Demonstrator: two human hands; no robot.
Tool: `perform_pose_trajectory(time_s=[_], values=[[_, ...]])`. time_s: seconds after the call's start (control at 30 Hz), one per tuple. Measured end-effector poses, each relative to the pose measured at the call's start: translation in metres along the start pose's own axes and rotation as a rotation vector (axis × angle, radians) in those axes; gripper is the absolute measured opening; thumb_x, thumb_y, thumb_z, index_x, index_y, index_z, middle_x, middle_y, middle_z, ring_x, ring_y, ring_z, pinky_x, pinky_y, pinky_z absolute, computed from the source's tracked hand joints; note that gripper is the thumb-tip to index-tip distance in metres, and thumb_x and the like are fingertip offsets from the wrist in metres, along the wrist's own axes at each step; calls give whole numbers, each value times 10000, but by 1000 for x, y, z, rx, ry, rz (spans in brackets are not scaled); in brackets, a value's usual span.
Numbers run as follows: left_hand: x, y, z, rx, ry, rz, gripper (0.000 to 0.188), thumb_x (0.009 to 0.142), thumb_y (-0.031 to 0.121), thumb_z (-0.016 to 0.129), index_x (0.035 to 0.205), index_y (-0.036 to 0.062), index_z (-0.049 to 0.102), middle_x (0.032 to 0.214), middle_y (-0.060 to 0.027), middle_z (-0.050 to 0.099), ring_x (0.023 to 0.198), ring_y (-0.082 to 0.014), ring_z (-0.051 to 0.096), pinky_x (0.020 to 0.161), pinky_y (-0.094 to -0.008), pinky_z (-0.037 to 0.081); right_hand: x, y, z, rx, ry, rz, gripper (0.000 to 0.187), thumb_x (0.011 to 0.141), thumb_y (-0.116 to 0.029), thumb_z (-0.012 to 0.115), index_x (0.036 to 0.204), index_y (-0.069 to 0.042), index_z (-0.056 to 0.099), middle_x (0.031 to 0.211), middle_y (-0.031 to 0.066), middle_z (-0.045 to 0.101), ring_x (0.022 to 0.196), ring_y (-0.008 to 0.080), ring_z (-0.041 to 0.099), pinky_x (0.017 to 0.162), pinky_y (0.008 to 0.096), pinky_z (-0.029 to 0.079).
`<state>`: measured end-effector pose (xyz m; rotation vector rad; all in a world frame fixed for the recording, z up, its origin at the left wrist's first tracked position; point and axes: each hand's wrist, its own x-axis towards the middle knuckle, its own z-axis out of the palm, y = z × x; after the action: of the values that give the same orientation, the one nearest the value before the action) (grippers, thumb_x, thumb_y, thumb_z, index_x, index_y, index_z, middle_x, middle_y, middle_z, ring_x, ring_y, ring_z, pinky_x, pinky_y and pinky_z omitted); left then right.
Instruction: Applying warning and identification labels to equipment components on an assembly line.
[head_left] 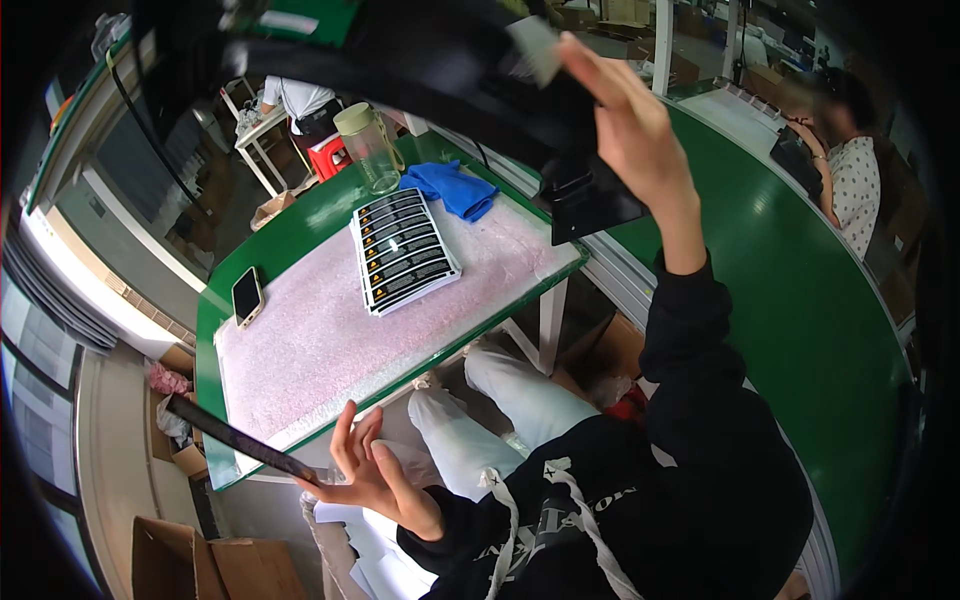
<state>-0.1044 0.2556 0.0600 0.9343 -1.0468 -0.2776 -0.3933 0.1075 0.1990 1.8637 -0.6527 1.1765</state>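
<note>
My left hand (375,480) is low, in front of the table's near edge. A long, thin black strip (235,437) extends from its fingertips toward the left, while the other fingers are spread. High on the right, my right hand (640,135) is at the end of a large black plastic part (450,90), its fingers against the edge. Part of the grip is hidden. A small pale piece (537,48) shows by those fingertips, blurred. The large part reaches across the top of the view, close to the camera. A stack of black-striped label sheets (405,250) lies on the table.
Pinkish padded sheeting (300,350) covers part of the green table (222,292). On the table are a phone (247,297), blue cloth (450,188) and clear bottle (372,150). A green conveyor (800,330) runs at right; a co-worker (850,170) sits beyond. Cardboard boxes (200,560) stand lower left.
</note>
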Motion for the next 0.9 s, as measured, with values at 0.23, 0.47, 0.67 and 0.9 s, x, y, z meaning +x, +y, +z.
perform_pose_trajectory(time_s=[0.23, 0.47, 0.67, 0.9], values=[[47, -10, 3, 9, 195, 241, 605, 944, 134, 388, 1416, 179, 13, 1138, -275, 510, 866, -269, 585, 790, -357, 509, 38, -83, 97, -98, -90, -349, 684, 779, -81, 554, 1333, -445, 383, 1137, 155, 565, 879, 215, 590, 711, 290, 502], [85, -44, 16, -142, 99, -14, 589, 961, 169, 384, 1422, 206, 19, 1179, -238, 478, 897, -265, 579, 798, -362, 507, 18, -116, 94, 205, -212, -377, 653, 755, -108, 621, 1276, -458, 442, 1181, 141, 546, 918, 252, 590, 799, 357, 467], [91, -24, 40, -109, -14, -58, 650, 945, 181, 459, 1429, 188, 25, 1307, -170, 377, 1036, -243, 546, 784, -330, 503, 31, -121, 65, 1211, -337, -164, 324, 695, -67, 703, 982, -218, 691, 1117, 111, 586, 1010, 268, 568, 884, 376, 399], [86, -29, 31, -257, -54, -199, 742, 882, 82, 494, 1429, 180, 2, 1381, -158, 289, 1015, -260, 567, 753, -335, 532, 39, -100, 66, 1251, -539, 475, 94, 756, -118, 705, 746, -40, 653, 816, 46, 640, 913, 197, 583, 826, 322, 407]])
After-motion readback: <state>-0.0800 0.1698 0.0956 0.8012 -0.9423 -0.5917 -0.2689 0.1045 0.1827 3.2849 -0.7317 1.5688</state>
